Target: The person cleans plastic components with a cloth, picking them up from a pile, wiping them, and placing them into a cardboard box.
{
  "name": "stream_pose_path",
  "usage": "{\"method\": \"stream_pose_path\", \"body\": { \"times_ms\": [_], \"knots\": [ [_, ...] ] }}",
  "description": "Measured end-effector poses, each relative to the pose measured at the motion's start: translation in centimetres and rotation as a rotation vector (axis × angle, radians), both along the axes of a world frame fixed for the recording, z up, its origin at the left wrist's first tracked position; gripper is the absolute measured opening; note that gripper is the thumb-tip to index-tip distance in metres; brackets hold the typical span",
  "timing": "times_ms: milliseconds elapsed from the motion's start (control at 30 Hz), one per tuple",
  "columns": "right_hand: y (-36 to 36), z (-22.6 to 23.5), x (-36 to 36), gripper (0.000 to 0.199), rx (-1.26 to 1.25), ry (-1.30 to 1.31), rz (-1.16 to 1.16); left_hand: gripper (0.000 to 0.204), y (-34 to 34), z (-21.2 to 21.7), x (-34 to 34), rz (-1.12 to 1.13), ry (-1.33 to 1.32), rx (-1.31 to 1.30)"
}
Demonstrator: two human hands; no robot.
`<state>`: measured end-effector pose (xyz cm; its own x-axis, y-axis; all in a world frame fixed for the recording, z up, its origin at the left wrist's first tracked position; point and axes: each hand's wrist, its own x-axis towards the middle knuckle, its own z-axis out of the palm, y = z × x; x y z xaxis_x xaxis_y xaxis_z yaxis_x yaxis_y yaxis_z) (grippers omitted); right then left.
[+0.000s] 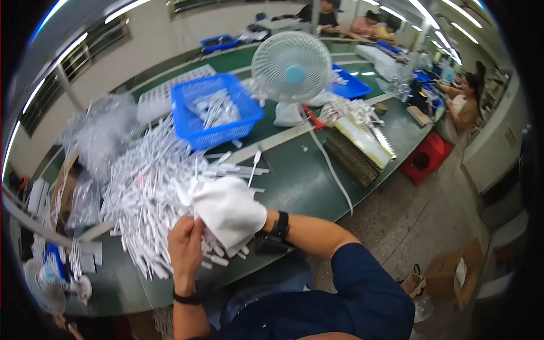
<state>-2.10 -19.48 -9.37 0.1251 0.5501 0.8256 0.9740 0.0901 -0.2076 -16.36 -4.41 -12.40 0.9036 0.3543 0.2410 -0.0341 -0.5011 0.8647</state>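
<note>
A white cloth hangs bunched over a heap of thin white plastic sticks on the green table. My left hand pinches the cloth's left edge, its fingers closed. From the right my right hand reaches in beneath or behind the cloth. Only its wrist side shows; the fingers are covered, so their hold is hidden. A single white stick with a wider flat end juts up just behind the cloth. More sticks lie loose around and under it.
Behind the heap stands a blue basket with white pieces inside. A white fan is beyond it. Toothed metal strips lie to the right, clear plastic bags to the left. A red stool stands by the table; other people sit farther off.
</note>
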Motion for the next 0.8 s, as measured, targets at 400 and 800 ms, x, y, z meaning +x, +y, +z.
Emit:
{"method": "stream_pose_path", "body": {
  "times_ms": [400, 800],
  "knots": [
    [0.3, -1.4, 3.0, 0.035, -0.084, 0.144, -0.136, 0.028, -1.2, 0.9, 0.8, -0.384, 0.124, -1.092],
    [1.1, -4.1, 1.8, 0.037, -0.027, 0.284, 0.042, 0.026, -0.4, 0.7, -0.2, -0.415, 0.036, -1.248]
  ]
}}
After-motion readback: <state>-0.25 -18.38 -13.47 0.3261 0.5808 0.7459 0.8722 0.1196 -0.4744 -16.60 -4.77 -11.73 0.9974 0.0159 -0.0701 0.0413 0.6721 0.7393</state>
